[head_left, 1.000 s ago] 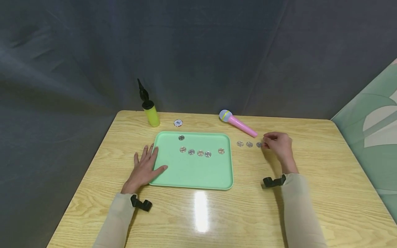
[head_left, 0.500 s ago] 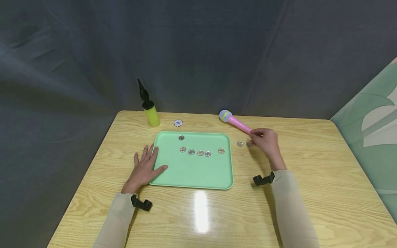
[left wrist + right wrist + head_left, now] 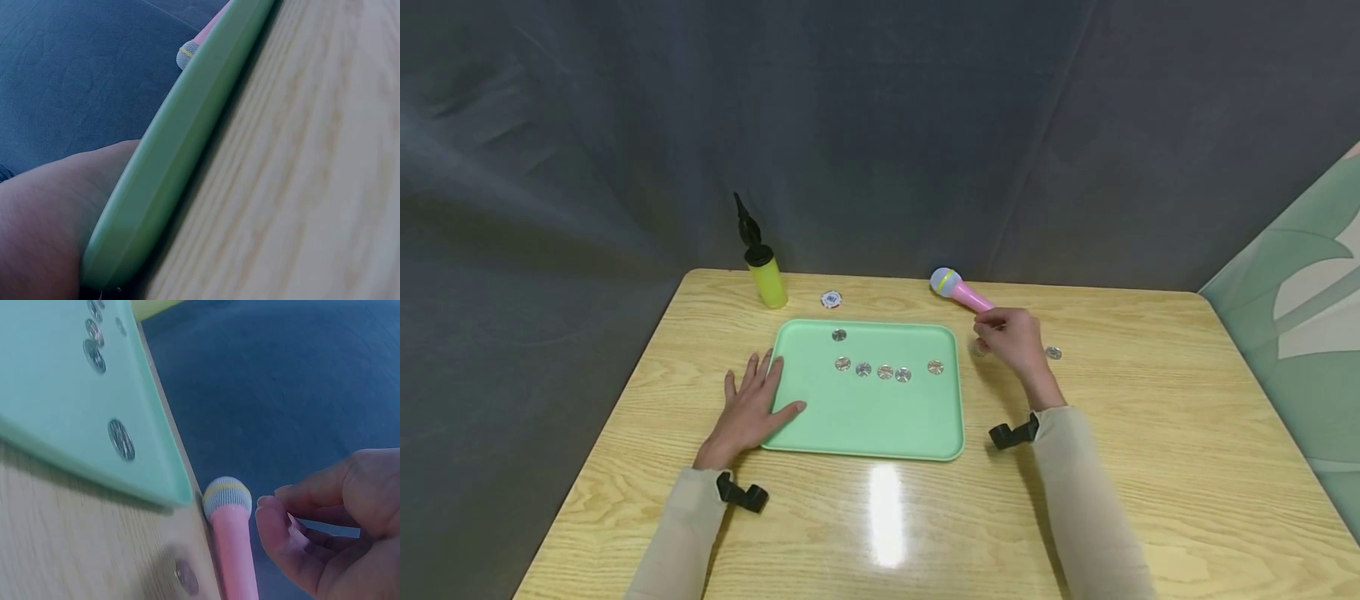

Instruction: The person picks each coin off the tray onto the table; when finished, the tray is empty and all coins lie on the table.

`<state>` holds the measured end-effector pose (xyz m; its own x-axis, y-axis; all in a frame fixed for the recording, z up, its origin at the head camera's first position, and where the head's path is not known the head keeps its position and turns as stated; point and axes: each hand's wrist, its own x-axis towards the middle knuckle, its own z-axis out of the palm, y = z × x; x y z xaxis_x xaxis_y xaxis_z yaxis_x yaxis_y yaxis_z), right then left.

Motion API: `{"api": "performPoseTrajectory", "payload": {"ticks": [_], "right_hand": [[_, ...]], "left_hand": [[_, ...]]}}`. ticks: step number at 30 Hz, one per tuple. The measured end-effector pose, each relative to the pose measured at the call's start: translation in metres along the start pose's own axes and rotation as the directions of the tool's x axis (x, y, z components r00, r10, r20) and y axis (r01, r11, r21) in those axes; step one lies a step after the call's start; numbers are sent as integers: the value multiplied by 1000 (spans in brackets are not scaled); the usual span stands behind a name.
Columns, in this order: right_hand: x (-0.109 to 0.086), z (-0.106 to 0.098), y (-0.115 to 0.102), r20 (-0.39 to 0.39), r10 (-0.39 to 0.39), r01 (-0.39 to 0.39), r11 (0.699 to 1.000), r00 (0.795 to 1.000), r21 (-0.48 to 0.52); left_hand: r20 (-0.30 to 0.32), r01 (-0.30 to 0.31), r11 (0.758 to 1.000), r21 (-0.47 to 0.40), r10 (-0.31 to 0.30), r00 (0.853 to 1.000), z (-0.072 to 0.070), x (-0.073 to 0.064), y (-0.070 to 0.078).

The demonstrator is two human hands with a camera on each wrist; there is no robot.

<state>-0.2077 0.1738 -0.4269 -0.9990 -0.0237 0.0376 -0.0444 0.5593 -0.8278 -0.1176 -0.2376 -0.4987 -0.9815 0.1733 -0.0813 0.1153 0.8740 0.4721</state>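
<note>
My left hand (image 3: 748, 417) lies spread on the left edge of the mint-green tray (image 3: 865, 425), the thumb reaching over the rim. Inside the tray are several silver coins, among them one coin (image 3: 936, 367) apart at the right. My right hand (image 3: 1015, 340) hovers over the table right of the tray, its fingers loosely curled and thumb near the index finger (image 3: 319, 487); nothing shows between them. Below its fingertips a table coin (image 3: 186, 577) is partly hidden in the head view. Another coin (image 3: 1054, 353) lies right of the hand. The hand covers part of the pink toy microphone (image 3: 962, 292).
Behind the tray lies a poker chip (image 3: 831, 299). At the back left stands a yellow-green hand pump (image 3: 767, 279) with a black top. A dark cloth (image 3: 880, 150) hangs behind the wooden table (image 3: 1187, 417).
My right hand has moved left along the row of table coins, toward the tray. The coin at the row's right end has come into sight. The left hand has stayed still.
</note>
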Motion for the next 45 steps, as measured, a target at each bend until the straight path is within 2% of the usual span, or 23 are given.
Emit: {"api": "performPoseTrajectory", "payload": {"ticks": [9, 21, 24, 31, 45], "right_hand": [[3, 18, -19, 48, 8, -10, 1000, 999, 29], [5, 47, -34, 105, -91, 84, 994, 990, 67], [6, 55, -39, 120, -112, 105, 993, 986, 56], [5, 71, -51, 167, -94, 96, 995, 982, 0], [12, 108, -66, 220, -140, 165, 981, 965, -99]], "left_hand": [[-5, -2, 1000, -2, 2, 1000, 1, 0, 0], [-7, -5, 1000, -2, 5, 1000, -1, -1, 0], [-11, -6, 1000, -2, 6, 1000, -2, -2, 0], [-14, -14, 1000, -7, 14, 1000, -1, -2, 1], [-23, -18, 1000, -11, 18, 1000, 1, -1, -1]]}}
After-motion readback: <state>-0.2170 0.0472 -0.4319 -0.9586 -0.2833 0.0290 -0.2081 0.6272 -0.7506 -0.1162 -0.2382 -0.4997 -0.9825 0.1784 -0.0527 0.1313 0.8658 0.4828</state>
